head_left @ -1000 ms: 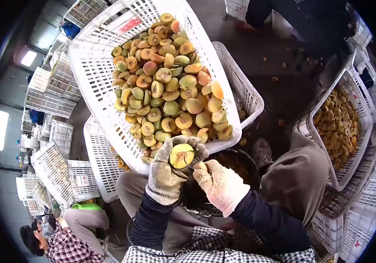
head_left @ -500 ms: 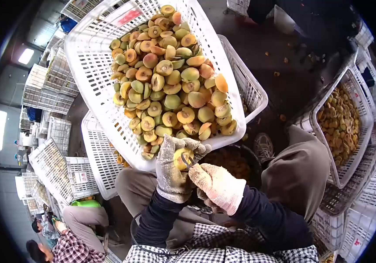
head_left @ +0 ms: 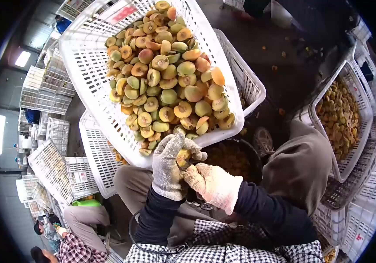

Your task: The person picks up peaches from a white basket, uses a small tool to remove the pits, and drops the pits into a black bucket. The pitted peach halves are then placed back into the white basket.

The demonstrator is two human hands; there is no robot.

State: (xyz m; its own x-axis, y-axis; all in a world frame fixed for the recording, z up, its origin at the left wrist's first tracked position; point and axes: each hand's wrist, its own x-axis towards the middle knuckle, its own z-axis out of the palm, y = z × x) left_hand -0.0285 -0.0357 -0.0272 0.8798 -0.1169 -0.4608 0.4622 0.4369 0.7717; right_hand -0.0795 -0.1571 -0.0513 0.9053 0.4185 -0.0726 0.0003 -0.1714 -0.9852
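My left hand, in a dusty grey knitted glove, is closed around an apricot half just below the near rim of a white crate. Against that fruit press the fingertips of my right hand, gloved in pale cloth and closed. A small curved metal tool in the right hand is mostly hidden by the fingers and the fruit. In the tilted white crate lie many apricot halves, green to orange, several with stones showing. Beneath my hands, a dark tub holds orange fruit pieces.
More white crates stand under and beside the big one, including a crate at left. To the right is a crate of cut fruit. Stacked crates line the left side. Another person in a checked shirt sits lower left.
The apricot half has turned in my left hand, and my right hand has shifted slightly left. The tool's curved tip, visible before, is now mostly covered. The view has shifted slightly.
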